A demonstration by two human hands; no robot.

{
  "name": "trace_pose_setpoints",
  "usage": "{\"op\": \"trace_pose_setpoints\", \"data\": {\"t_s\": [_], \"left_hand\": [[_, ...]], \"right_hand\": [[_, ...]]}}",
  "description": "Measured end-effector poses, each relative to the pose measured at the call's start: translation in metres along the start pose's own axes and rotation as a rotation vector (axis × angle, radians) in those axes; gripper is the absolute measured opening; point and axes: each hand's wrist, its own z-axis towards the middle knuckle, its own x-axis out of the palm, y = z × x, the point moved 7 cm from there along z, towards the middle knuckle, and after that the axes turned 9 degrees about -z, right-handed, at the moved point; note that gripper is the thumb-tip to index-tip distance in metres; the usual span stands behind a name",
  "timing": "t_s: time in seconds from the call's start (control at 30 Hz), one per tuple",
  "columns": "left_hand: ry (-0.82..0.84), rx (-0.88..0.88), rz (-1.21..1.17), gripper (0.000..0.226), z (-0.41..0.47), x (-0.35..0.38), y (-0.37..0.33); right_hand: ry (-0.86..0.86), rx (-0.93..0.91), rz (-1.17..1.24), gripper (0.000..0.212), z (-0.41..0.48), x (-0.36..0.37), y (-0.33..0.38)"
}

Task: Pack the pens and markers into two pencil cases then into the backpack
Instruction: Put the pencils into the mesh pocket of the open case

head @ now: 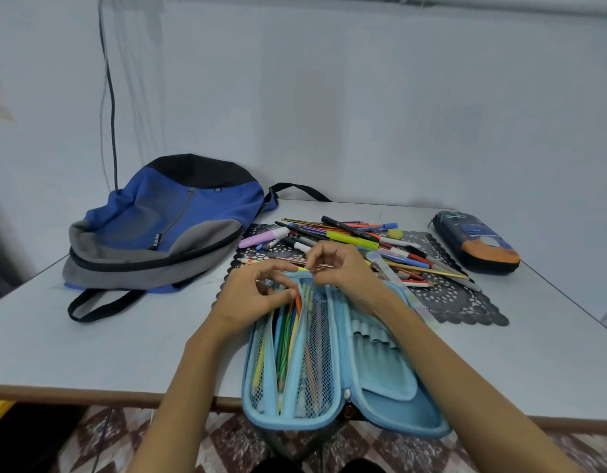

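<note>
Left hand (257, 298) pinches orange pen (298, 302), right hand (343, 268) pinches pencil (304, 269), over blue case (380, 370); grey table (90, 353), pale wall (363, 114).

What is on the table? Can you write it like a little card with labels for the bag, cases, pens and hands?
backpack: blue and grey, lying at the left
open case: light blue, near edge, pencils in its left half
other case: dark, closed, far right
loose pens: piled on a black mat
left hand: pinches the pencils' tops
right hand: fingers curled over the case's far end; grip unclear
</note>
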Motion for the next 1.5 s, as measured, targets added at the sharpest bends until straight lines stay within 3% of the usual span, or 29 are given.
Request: {"op": "trace_pose_setpoints", "data": {"t_s": [0.23,0.6,0.87,1.5], "left_hand": [[-0.011,0.051,0.048,0.027,-0.001,0.0,-0.001],[-0.008,0.066,0.061,0.018,-0.002,0.0,-0.002],[0.051,0.062,0.057,0.023,-0.002,0.008,-0.007],[0.007,0.1,0.468,0.041,0.004,0.014,-0.007]], "right_hand": [[0.194,-0.095,-0.246,0.036,-0.005,0.021,0.013],[0.234,-0.17,-0.476,0.021,-0.006,0.028,0.011],[0.135,-0.225,-0.36,0.02,-0.003,0.023,0.013],[0.115,-0.207,-0.305,0.014,-0.003,0.023,0.014]]}}
